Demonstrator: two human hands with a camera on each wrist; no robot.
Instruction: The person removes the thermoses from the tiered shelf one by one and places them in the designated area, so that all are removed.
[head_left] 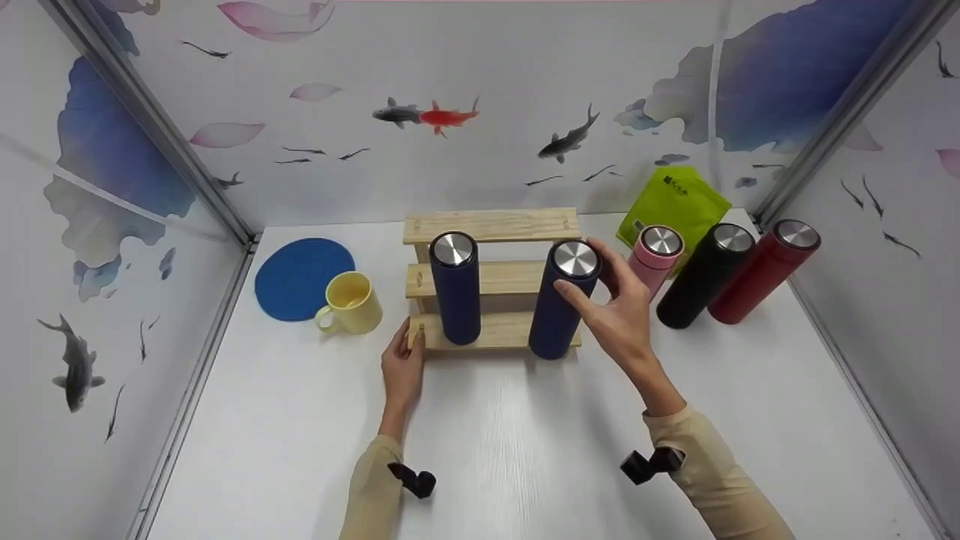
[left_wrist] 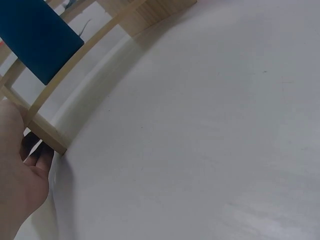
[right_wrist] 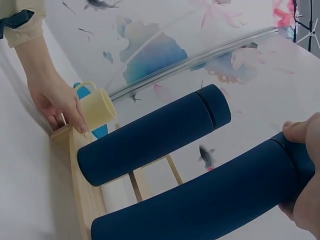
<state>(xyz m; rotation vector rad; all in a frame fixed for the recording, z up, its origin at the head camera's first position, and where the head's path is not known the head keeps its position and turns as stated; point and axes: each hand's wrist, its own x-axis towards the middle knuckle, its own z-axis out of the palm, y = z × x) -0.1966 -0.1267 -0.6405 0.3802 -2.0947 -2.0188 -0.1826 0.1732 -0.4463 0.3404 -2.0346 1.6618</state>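
Observation:
A three-step wooden rack [head_left: 495, 279] stands at the back of the table. My left hand [head_left: 403, 367] grips the left end of its lowest step, thumb on top, as the right wrist view also shows. On that step stands a dark blue thermos [head_left: 457, 292], upright, with a steel-topped lid. My right hand [head_left: 621, 311] holds a second dark blue thermos [head_left: 553, 319] near its lid, thumb at the near side. Its base is at the right end of the lowest step; whether it touches the wood I cannot tell.
Left of the rack are a yellow mug [head_left: 354, 304] and a round blue mat [head_left: 300, 277]. To the right stand a pink thermos [head_left: 654, 259], a black thermos [head_left: 701, 281] and a red thermos [head_left: 761, 274]. Behind them is a green pouch [head_left: 675, 199]. Printed panels [head_left: 487, 60] enclose the table.

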